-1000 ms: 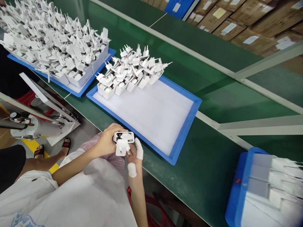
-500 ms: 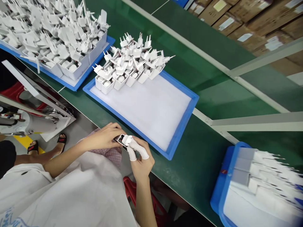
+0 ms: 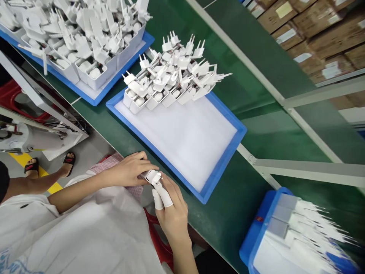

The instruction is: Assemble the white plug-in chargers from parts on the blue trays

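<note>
A worker at a green surface point(image 3: 216, 228) holds a small white casing point(image 3: 145, 175) just off its near edge, the left hand point(image 3: 132, 169) curled around the casing's body while the right hand point(image 3: 175, 215), its thumb and forefinger in white finger covers point(image 3: 165, 196), grips the pronged plug piece point(image 3: 154, 177) at the casing's mouth. The step in hand looks to be seating that piece; the move seems to call for a firm left hold and a straight, even push from the right, with no wire caught at the rim, though whether the piece sits fully home cannot be told. Beyond the hands, a blue-rimmed tray point(image 3: 224, 167) lined in white carries a cluster of open casings point(image 3: 171, 82) along its far left side, plug pieces leaning out at odd angles. A second blue tray point(image 3: 95, 100), at left, is crowded with more of the same. At lower right, a blue bin point(image 3: 255, 228) holds rows of white units point(image 3: 308, 232), prongs pointing outward, partly blurred.
</note>
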Available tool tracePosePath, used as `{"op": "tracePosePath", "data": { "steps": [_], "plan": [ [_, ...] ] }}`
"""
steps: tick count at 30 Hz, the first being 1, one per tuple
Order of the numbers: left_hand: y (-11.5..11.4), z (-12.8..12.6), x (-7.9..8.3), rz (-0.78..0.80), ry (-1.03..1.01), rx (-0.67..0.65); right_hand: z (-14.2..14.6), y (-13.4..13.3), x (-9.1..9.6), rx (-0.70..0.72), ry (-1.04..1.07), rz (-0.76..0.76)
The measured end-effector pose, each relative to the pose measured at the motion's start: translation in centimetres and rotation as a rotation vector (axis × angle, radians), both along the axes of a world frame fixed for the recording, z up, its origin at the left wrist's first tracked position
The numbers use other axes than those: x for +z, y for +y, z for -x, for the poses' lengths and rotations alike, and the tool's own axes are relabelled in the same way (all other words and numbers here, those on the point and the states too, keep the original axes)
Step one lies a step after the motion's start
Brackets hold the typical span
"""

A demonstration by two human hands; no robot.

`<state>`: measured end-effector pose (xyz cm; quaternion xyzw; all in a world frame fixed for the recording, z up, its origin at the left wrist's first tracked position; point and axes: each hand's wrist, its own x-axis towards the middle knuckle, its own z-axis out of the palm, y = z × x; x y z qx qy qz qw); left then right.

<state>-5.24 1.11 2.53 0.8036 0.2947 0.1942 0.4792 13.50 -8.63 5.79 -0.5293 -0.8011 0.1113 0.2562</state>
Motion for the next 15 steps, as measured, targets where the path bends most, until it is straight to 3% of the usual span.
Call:
{"op": "tracePosePath", "data": {
  "steps": [2,4,8,12,15],
  "plan": [
    [0.2,0.4,0.6,0.124,0.002,-0.037,-0.1,0.1,0.1,-0.020,-0.046,-0.008],
    [0.4,0.6,1.2,0.351,-0.022,-0.049,-0.2,0.3,0.0,-0.039,-0.007,0.009],
    [0.0,-0.2,1.7,0.738,-0.101,0.116,-0.2,0.3,-0.2,-0.084,0.259,0.158],
    [-0.7,-1.0,1.4,0.917,-0.165,0.214,0.0,-0.3,-0.7,-0.207,0.494,0.346],
    [-0.7,-1.1,1.5,0.965,-0.148,0.214,0.4,-0.4,-1.5,-0.477,0.936,0.600]
  ]
}}
